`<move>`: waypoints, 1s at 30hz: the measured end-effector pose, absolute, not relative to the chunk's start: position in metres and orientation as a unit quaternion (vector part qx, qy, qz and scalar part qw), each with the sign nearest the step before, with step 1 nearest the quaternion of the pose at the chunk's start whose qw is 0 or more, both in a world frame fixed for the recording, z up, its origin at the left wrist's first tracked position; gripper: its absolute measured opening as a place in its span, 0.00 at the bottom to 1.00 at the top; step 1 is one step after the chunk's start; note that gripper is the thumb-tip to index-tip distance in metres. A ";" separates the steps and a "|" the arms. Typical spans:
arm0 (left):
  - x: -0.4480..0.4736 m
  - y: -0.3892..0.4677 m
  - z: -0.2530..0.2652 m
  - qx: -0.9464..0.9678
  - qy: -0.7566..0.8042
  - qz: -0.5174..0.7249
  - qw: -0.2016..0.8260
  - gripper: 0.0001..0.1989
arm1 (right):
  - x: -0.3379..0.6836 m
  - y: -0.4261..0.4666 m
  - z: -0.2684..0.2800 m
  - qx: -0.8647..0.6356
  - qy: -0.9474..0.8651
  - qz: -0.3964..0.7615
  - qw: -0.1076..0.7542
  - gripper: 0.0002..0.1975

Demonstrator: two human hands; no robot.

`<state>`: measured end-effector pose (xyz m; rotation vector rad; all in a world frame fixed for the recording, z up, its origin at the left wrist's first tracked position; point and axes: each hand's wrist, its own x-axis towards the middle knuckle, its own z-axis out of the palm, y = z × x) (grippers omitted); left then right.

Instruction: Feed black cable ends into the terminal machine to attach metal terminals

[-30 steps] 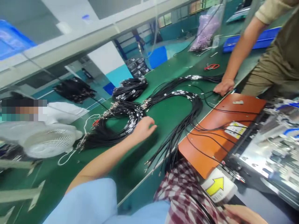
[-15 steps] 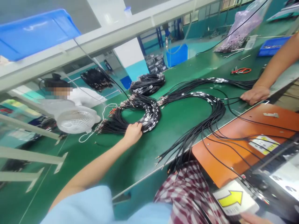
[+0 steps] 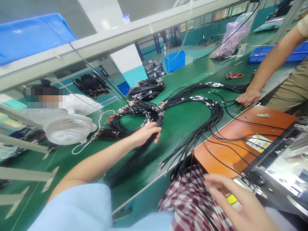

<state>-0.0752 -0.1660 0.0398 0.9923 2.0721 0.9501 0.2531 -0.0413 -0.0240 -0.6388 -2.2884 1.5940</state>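
My left hand (image 3: 147, 133) is closed around part of a coiled bundle of black cables (image 3: 160, 117) with white tags, whose near ends hang in a motion blur below my wrist. My right hand (image 3: 237, 199) is at the lower right, above the checked cloth on my lap, fingers stretched out and apart, holding nothing visible. To the right of the coil, a second long bundle of black cables (image 3: 218, 112) curves over the green table (image 3: 183, 120), with copper-coloured ends at its front edge. Several of its cables run across an orange plate (image 3: 221, 147).
A co-worker's hand (image 3: 249, 96) rests on cables at the right. Behind lie another cable coil (image 3: 146, 89), red-handled pliers (image 3: 235, 75), a blue tray (image 3: 262, 54) and a bag of small parts (image 3: 231, 38). A white fan (image 3: 69, 130) stands at left; a machine is at lower right.
My left hand has moved right and pulled part of the coiled bundle up and toward me. My right hand has risen into view from the bottom edge. The whole view has shifted slightly.
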 end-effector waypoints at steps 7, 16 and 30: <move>-0.029 -0.144 -0.003 0.393 0.698 0.449 0.395 0.16 | 0.108 -0.084 -0.019 -0.246 -0.416 0.875 0.035 0.25; -0.122 -0.111 0.002 0.653 0.680 0.294 0.159 0.12 | 0.095 -0.106 -0.047 -0.300 -0.327 0.895 0.051 0.25; -0.112 -0.086 0.052 0.759 0.625 0.108 0.149 0.10 | 0.099 -0.112 -0.043 -0.313 -0.358 0.879 0.018 0.21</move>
